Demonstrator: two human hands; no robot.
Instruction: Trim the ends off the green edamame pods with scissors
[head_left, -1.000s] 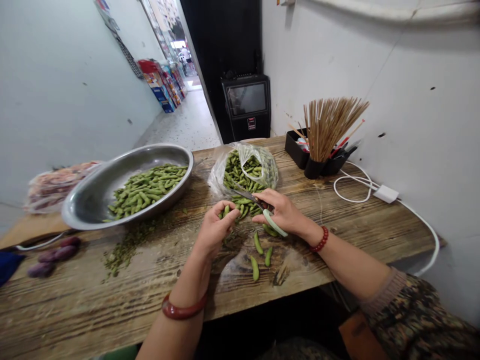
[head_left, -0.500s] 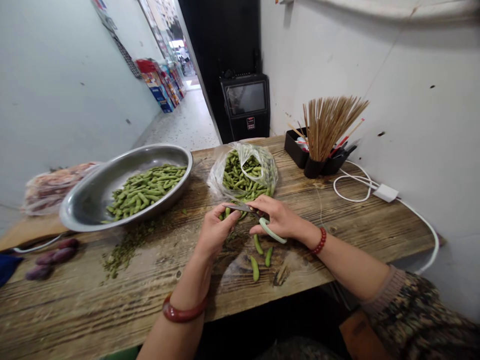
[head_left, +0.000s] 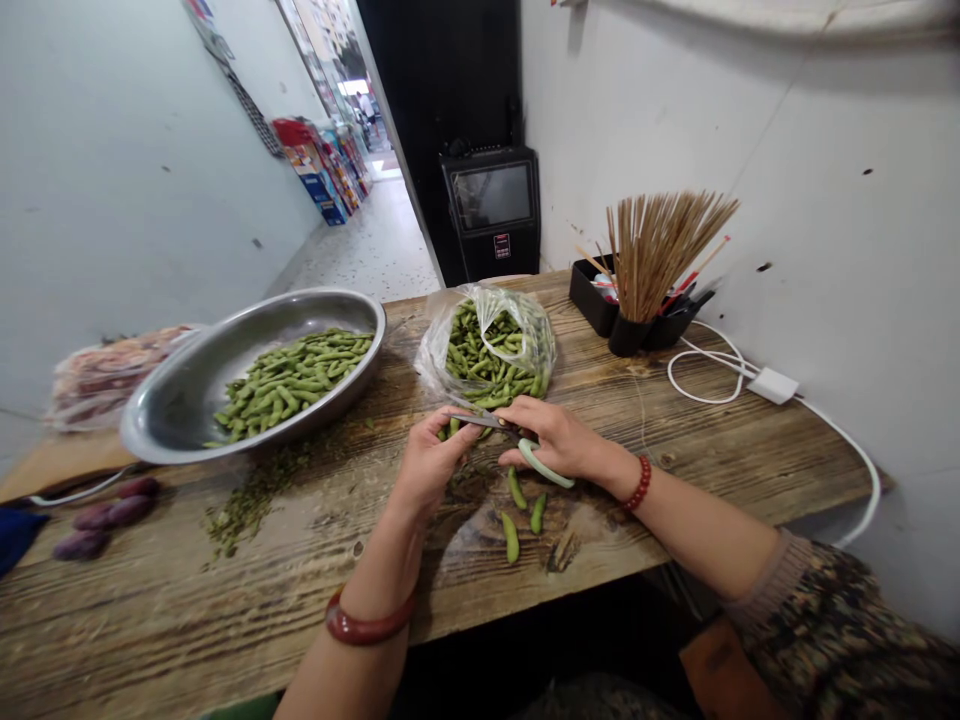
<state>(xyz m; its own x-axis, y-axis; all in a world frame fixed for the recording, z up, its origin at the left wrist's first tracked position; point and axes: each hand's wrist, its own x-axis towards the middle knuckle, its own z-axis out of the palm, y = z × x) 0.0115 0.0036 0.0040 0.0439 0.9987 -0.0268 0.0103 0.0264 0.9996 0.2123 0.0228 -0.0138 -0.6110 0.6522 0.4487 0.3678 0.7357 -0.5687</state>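
Observation:
My right hand (head_left: 553,437) is closed around the pale green handles of a pair of scissors (head_left: 534,460), whose blades point left and look slightly apart. Close to the blade tips, my left hand (head_left: 436,455) pinches green soybean pods (head_left: 453,428), mostly hidden by the fingers. Just beyond both hands sits a clear plastic bag (head_left: 431,355) full of pods. Several loose pods (head_left: 511,538) lie on the table below my right hand. To the left, a wide steel basin (head_left: 187,385) stands tilted with a heap of pods inside.
Trimmed scraps (head_left: 244,510) are scattered on the wooden table (head_left: 300,610) in front of the basin. Purple-red bulbs (head_left: 105,518) and a bag of pinkish food (head_left: 112,375) are at the left. Skewers (head_left: 660,250) stand in black holders at the back right, near a white cable (head_left: 855,450).
Both hands stay nearly in place. The scissor blades have opened a little and shifted slightly at the left fingertips.

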